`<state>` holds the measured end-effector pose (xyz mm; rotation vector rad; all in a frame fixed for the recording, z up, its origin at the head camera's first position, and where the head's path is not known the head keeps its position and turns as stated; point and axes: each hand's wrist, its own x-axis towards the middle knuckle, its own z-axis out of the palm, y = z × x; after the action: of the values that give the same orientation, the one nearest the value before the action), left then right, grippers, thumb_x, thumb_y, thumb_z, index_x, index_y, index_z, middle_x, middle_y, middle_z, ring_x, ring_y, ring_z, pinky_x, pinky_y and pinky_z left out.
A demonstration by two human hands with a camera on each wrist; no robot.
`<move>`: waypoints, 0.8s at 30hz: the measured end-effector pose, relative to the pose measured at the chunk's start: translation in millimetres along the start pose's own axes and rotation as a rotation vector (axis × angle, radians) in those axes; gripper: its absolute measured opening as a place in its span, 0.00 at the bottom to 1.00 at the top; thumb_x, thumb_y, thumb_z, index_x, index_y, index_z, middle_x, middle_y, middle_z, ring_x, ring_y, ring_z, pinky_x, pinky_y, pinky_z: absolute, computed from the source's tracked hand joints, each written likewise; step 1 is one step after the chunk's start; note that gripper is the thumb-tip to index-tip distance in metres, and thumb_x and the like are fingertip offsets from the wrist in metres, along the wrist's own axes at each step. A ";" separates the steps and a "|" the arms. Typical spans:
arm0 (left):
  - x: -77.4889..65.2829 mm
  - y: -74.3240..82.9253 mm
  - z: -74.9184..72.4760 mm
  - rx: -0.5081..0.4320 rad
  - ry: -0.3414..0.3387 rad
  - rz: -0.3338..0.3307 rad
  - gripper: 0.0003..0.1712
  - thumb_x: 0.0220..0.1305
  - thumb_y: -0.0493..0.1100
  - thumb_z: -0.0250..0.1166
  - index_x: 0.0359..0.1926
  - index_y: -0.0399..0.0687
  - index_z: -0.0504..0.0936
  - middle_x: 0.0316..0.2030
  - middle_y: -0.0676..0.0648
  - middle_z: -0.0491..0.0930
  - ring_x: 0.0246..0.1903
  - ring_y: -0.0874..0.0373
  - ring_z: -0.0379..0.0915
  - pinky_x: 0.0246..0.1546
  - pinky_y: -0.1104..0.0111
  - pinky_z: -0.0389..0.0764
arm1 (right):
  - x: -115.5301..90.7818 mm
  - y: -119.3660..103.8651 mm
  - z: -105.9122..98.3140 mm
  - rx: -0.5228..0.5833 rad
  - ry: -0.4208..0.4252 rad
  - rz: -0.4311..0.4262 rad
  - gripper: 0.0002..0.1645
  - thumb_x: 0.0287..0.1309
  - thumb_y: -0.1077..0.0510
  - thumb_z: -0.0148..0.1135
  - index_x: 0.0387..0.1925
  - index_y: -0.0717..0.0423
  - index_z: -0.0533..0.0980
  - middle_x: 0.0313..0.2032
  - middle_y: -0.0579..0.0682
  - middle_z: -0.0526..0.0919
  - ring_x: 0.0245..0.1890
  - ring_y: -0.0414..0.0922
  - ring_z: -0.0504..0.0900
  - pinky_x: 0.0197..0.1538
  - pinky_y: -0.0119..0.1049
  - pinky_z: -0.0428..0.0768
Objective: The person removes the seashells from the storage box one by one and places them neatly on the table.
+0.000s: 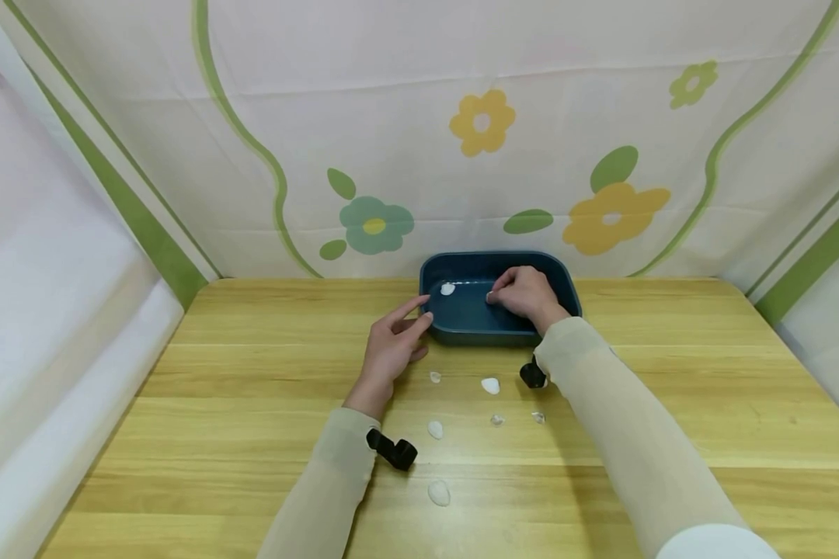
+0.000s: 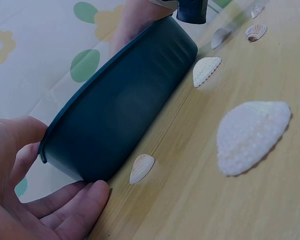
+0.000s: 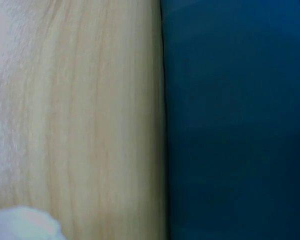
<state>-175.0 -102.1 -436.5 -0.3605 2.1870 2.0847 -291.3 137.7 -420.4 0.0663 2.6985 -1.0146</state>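
Note:
A dark blue rectangular tray [image 1: 489, 339] stands on the table against the patterned cloth. My right hand [image 1: 527, 293] reaches into it and pinches a small white seashell [image 1: 489, 297], mostly hidden by the fingertips, just over the bottom. Another white seashell [image 1: 447, 289] lies inside, near the left end. At the tray's left end my left hand [image 1: 389, 347] touches the rim and outer wall with extended fingers. In the left wrist view, lower fingers [image 2: 87, 205] rest by the tray's base. The right wrist view shows only the tray's side [image 3: 240, 120] and table, no hand.
Several seashells lie scattered in front of the tray, among them a ribbed white shell [image 1: 490, 386], a small pale shell [image 1: 436, 377] and a larger shell [image 1: 439, 493] nearest me. The flowered cloth [image 1: 419, 155] rises right behind the wooden table [image 1: 252, 435].

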 end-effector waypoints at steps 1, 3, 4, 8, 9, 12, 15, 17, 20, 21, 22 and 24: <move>-0.2 0.1 0.2 0.000 -0.001 -0.001 0.22 0.74 0.53 0.71 0.66 0.74 0.85 0.59 0.46 0.83 0.56 0.50 0.80 0.55 0.57 0.92 | -0.2 0.0 0.3 0.003 0.002 0.003 0.12 0.67 0.49 0.72 0.44 0.52 0.83 0.51 0.55 0.86 0.48 0.53 0.80 0.53 0.44 0.80; -0.4 0.3 0.4 0.001 0.000 -0.002 0.22 0.74 0.53 0.71 0.66 0.74 0.85 0.59 0.46 0.83 0.56 0.50 0.80 0.54 0.57 0.92 | -1.6 -0.4 0.3 0.007 0.004 -0.005 0.12 0.68 0.49 0.72 0.45 0.53 0.84 0.51 0.55 0.86 0.48 0.53 0.80 0.53 0.44 0.80; -0.6 0.4 0.5 0.001 0.000 -0.001 0.22 0.74 0.53 0.71 0.66 0.74 0.85 0.59 0.46 0.83 0.56 0.50 0.80 0.54 0.57 0.92 | -2.0 -0.6 0.4 0.010 0.005 -0.008 0.12 0.68 0.50 0.72 0.44 0.53 0.84 0.51 0.55 0.86 0.48 0.53 0.79 0.54 0.45 0.80; -0.9 1.0 0.7 0.002 0.004 0.005 0.23 0.74 0.53 0.71 0.68 0.71 0.84 0.59 0.46 0.83 0.55 0.49 0.80 0.54 0.58 0.92 | -4.1 -1.9 0.5 0.024 0.012 -0.025 0.11 0.68 0.50 0.72 0.44 0.53 0.84 0.50 0.55 0.86 0.48 0.53 0.79 0.54 0.45 0.80; -1.0 1.1 0.6 0.003 0.004 0.007 0.23 0.74 0.53 0.71 0.68 0.70 0.84 0.59 0.46 0.83 0.55 0.49 0.80 0.54 0.58 0.92 | -4.2 -2.2 0.6 0.026 0.014 -0.027 0.11 0.68 0.50 0.72 0.43 0.52 0.84 0.49 0.55 0.86 0.48 0.53 0.80 0.55 0.45 0.80; -1.2 1.1 0.5 0.005 0.005 0.009 0.23 0.75 0.52 0.70 0.68 0.70 0.84 0.58 0.46 0.83 0.55 0.49 0.80 0.54 0.58 0.92 | -5.2 -2.8 0.6 0.030 0.019 -0.028 0.11 0.67 0.50 0.72 0.43 0.52 0.84 0.49 0.54 0.87 0.48 0.53 0.80 0.54 0.45 0.81; -1.8 1.3 0.7 0.008 0.007 0.010 0.23 0.75 0.52 0.70 0.68 0.71 0.84 0.58 0.46 0.83 0.55 0.49 0.80 0.54 0.58 0.92 | -5.4 -2.6 0.7 0.031 0.024 -0.026 0.11 0.67 0.50 0.73 0.43 0.52 0.84 0.49 0.54 0.87 0.47 0.53 0.80 0.53 0.45 0.81; -2.2 1.3 1.2 0.008 0.009 0.012 0.22 0.75 0.52 0.70 0.67 0.72 0.85 0.58 0.46 0.83 0.55 0.49 0.80 0.54 0.58 0.92 | -5.4 -2.1 0.8 0.032 0.031 -0.024 0.11 0.66 0.50 0.73 0.43 0.52 0.84 0.48 0.54 0.87 0.47 0.52 0.80 0.52 0.44 0.81; -2.6 1.0 2.3 0.007 0.018 0.017 0.22 0.75 0.52 0.71 0.67 0.72 0.85 0.58 0.46 0.83 0.55 0.49 0.81 0.53 0.57 0.92 | -5.9 -0.9 1.3 0.026 0.039 -0.036 0.11 0.66 0.50 0.73 0.43 0.51 0.84 0.47 0.53 0.87 0.46 0.52 0.80 0.51 0.43 0.80; -2.6 0.7 2.8 0.008 0.024 0.022 0.22 0.74 0.52 0.71 0.67 0.71 0.85 0.58 0.46 0.83 0.54 0.49 0.81 0.53 0.57 0.92 | -6.5 -0.5 1.6 0.024 0.043 -0.042 0.11 0.66 0.49 0.73 0.43 0.51 0.84 0.47 0.53 0.87 0.45 0.52 0.81 0.50 0.44 0.81; -2.6 0.1 3.5 0.009 0.030 0.028 0.22 0.74 0.51 0.71 0.67 0.71 0.85 0.57 0.46 0.84 0.54 0.49 0.81 0.52 0.58 0.92 | -7.2 0.3 2.0 0.016 0.048 -0.052 0.12 0.66 0.49 0.73 0.43 0.51 0.84 0.46 0.53 0.87 0.45 0.52 0.81 0.50 0.44 0.81; -2.2 -1.4 5.4 0.018 0.048 0.051 0.21 0.74 0.51 0.71 0.66 0.71 0.86 0.56 0.46 0.85 0.52 0.50 0.81 0.50 0.59 0.93 | -9.3 1.8 3.2 0.003 0.064 -0.070 0.12 0.67 0.48 0.73 0.43 0.51 0.83 0.44 0.53 0.88 0.44 0.52 0.81 0.49 0.44 0.80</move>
<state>-173.1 -96.5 -437.6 -0.3607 2.2638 2.1020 -281.4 137.5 -421.4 0.0058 2.7755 -1.0531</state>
